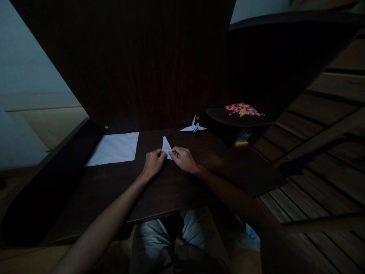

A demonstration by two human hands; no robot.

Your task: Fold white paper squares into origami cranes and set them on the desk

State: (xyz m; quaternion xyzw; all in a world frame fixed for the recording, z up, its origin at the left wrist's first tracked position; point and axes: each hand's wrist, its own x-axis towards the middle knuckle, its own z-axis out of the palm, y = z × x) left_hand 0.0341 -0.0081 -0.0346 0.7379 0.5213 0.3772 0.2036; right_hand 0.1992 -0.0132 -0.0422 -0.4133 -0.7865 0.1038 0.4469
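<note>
Between my two hands stands a small piece of folded white paper (166, 146), narrow and pointed at its far end. The fingers of my left hand (154, 161) pinch its lower left edge. My right hand (184, 158) grips the lower right side with the thumb on top and the fingers curled. Beyond them, a finished white paper crane (194, 127) rests near the back panel with its wings spread. Flat white paper (116, 148) lies to the left of my left hand.
A dark wooden desk (176, 190) carries everything, with a raised side panel (48, 167) at left. At right, a rounded shelf (219, 116) bears a heap of small pink, red and yellow pieces (243, 109). A yellow-edged item (242, 142) sits underneath. Wooden slats (327, 133) stand farther right.
</note>
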